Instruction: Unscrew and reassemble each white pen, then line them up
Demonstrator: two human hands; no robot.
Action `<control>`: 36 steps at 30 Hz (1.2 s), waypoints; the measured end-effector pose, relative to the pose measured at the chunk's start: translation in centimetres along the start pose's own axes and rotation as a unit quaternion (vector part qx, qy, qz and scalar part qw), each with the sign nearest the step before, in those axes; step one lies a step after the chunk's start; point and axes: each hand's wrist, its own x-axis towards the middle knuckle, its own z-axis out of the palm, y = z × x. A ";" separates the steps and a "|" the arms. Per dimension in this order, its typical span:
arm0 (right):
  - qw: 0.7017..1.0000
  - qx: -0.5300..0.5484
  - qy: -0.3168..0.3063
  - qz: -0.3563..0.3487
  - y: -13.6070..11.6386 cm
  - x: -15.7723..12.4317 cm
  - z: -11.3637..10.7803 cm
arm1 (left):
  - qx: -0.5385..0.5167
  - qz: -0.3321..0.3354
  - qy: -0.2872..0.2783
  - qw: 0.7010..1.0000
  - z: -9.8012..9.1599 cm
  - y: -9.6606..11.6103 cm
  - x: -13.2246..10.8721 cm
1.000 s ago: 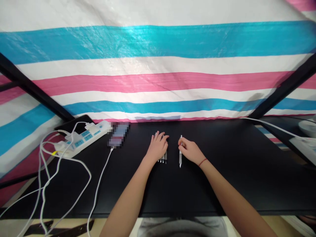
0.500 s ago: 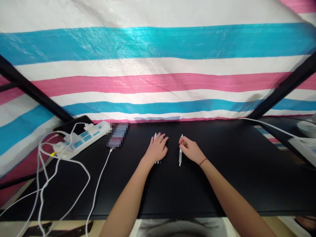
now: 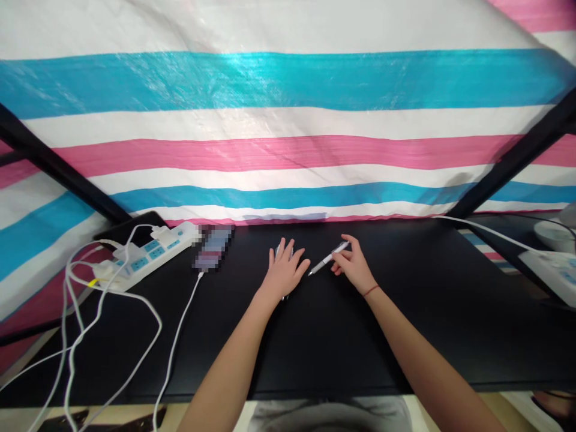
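On the black table point(image 3: 333, 348), my left hand point(image 3: 284, 273) lies palm down with fingers spread. It covers some pens point(image 3: 278, 248); only their ends show past the fingers and below the palm, so I cannot tell how many there are. To its right, my right hand point(image 3: 355, 263) grips a white and grey pen point(image 3: 323, 264) between thumb and fingers. That pen slants, its tip pointing down and left toward my left hand, without touching it. A thin red band circles my right wrist.
A white power strip point(image 3: 155, 255) with plugs and tangled white cables point(image 3: 101, 315) occupies the left side. Beside it lies a blurred-out phone point(image 3: 213, 247) on a charging cable. At the far right is another power strip point(image 3: 551, 273). A striped sheet point(image 3: 288, 153) hangs behind.
My right hand has turned the pen from nearly straight up-and-down to a slant, its tip swinging left. The fingers of my left hand have spread wider over the pens.
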 end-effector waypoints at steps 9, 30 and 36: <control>0.999 0.030 -0.030 -0.034 -0.3 -0.3 0.4 | 0.007 0.089 0.031 0.995 0.1 2.1 0.2; 0.984 -0.040 -0.117 -0.127 -2.6 -0.6 -2.1 | -0.104 0.071 -0.010 0.992 -1.1 2.0 0.0; 0.996 -0.026 -0.062 -0.058 -2.8 -0.3 -2.6 | -0.159 0.104 0.059 0.980 -0.9 1.4 0.2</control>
